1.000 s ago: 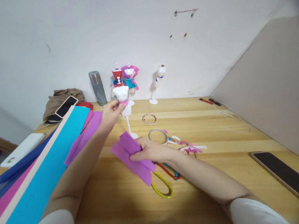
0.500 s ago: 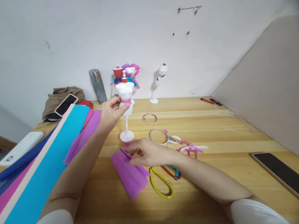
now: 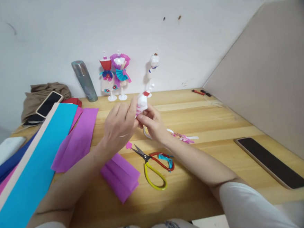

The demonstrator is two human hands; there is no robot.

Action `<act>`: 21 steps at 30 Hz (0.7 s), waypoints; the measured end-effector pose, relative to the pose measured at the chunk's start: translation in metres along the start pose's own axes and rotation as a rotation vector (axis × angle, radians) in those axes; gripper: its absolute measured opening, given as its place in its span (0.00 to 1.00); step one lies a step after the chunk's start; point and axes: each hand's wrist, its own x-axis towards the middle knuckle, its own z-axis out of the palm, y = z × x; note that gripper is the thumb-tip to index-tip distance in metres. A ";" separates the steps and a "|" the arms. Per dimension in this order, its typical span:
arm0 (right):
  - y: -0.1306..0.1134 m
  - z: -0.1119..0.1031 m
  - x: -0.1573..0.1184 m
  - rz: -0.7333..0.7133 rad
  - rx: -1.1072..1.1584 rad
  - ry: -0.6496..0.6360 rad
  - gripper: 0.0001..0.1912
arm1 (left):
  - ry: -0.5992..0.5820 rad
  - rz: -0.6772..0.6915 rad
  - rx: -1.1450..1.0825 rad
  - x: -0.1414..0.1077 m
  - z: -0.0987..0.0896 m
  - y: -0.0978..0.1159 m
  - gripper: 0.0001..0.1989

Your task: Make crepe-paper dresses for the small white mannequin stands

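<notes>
A small white dress-form mannequin [image 3: 142, 101] is tilted between my two hands, its red-banded neck toward the wall. My left hand [image 3: 120, 125] wraps around its body and covers most of it. The thumb and fingers of my right hand [image 3: 154, 124] pinch at its waist, near a pink band; the exact contact is hidden. Below my hands lies a folded piece of purple crepe paper [image 3: 121, 178]. Beside that are scissors [image 3: 146, 159] with one yellow and one red handle, blades apart. A pink scrap [image 3: 128, 145] touches the table near their tips.
Dressed mannequins [image 3: 107, 73] and a bare-looking white one [image 3: 154, 60] stand along the wall by a grey flask [image 3: 85, 82]. Crepe paper sheets [image 3: 40, 149] cover the left side. A phone [image 3: 271, 161] lies right; paper scraps [image 3: 183, 138] and a tape roll [image 3: 146, 132] sit mid-table.
The mannequin has been lifted off the table and tilted. My right hand has left the purple paper and come up to the mannequin. The view has shifted, baring the scissors.
</notes>
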 end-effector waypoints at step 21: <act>-0.011 -0.007 0.009 0.033 0.114 0.042 0.10 | 0.085 -0.012 0.026 0.002 0.003 -0.003 0.22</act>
